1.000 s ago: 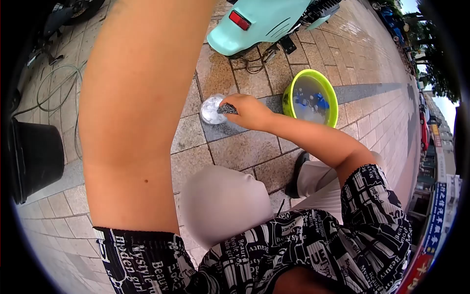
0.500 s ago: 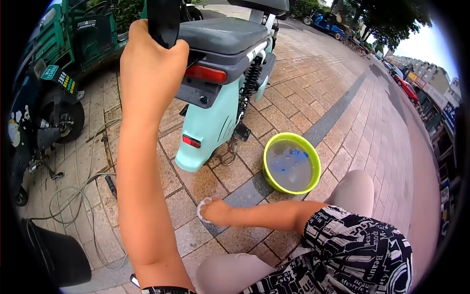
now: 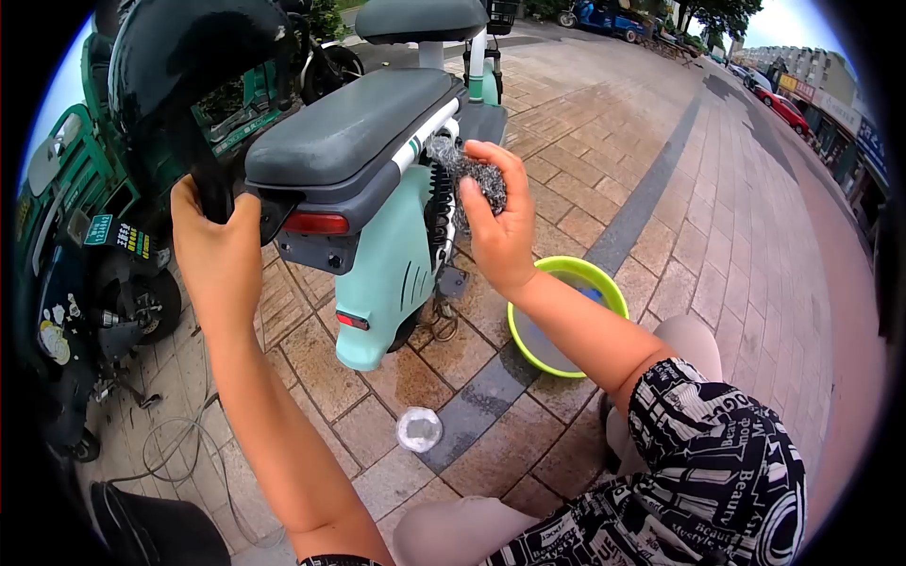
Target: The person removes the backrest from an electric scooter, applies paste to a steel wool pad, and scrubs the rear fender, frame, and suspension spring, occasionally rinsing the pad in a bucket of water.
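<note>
In my right hand [image 3: 505,222] is a grey steel wool scourer [image 3: 483,184], held up against the side of a mint-green electric scooter [image 3: 385,274]. The scourer is beside the white frame tube and the black shock absorber [image 3: 440,203], under the grey seat [image 3: 349,123]. My left hand [image 3: 217,250] wraps round the black post of the scooter's backrest [image 3: 203,57], behind the seat. A small round white tub [image 3: 419,429] stands on the paving near the rear wheel.
A lime-green basin [image 3: 618,302] of cloudy water, partly behind my right forearm, stands to the right. A black bucket [image 3: 160,524] and a coiled hose [image 3: 179,448] are at lower left. Another two-wheeler [image 3: 118,292] and a green cargo vehicle [image 3: 90,141] stand at left.
My right hand has risen from the white tub to the scooter's side, now with the scourer in it. My left hand still grips the backrest post, and the view has shifted.
</note>
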Action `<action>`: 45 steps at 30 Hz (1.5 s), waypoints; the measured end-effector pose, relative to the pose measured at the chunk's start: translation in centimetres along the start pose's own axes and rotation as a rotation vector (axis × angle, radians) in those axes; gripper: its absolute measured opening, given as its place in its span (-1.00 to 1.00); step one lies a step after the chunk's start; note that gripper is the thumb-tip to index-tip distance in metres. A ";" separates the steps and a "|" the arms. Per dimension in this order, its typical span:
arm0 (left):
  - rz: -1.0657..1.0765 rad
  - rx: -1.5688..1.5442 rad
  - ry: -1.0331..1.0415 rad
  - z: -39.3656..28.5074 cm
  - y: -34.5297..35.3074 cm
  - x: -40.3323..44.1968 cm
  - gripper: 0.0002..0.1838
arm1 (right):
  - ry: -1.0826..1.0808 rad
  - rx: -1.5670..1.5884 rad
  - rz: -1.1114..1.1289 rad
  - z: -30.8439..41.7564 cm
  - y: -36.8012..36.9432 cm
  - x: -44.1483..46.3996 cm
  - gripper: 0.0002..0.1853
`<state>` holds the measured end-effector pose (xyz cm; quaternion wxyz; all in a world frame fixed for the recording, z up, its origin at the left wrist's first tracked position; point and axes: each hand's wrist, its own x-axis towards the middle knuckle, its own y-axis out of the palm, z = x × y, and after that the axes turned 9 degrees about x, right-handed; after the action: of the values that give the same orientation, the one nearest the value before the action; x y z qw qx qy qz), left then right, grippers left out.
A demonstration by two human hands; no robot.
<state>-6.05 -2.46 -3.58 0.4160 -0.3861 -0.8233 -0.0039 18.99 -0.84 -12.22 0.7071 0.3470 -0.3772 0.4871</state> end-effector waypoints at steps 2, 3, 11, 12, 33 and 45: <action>-0.004 -0.032 0.026 0.6 0.1 0.1 -0.55 | -0.038 0.014 -0.077 -2.7 1.2 2.4 -0.62; 0.000 -0.002 0.026 0.9 0.0 0.1 -0.59 | -0.095 -0.048 0.057 -3.1 1.9 1.7 -0.54; -0.093 -0.161 -0.096 0.5 1.2 -0.3 -0.76 | 0.230 -0.099 -0.097 -11.9 2.6 4.0 -0.57; -0.144 -0.197 -0.117 0.4 1.6 -0.4 -0.78 | 0.247 0.021 -0.059 -11.5 3.4 3.3 -0.56; -0.332 -0.146 -0.094 2.2 2.5 -0.6 -0.72 | 0.462 0.177 0.103 -3.8 4.6 2.0 -0.34; -0.272 -0.108 -0.042 2.7 2.3 -0.9 -0.72 | 0.470 0.038 0.095 -6.5 4.3 4.2 -0.36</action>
<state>-6.10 -0.59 -6.66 0.3727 -0.2930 -0.8752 -0.0964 17.17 7.80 -11.11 0.7450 0.2192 -0.2087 0.5945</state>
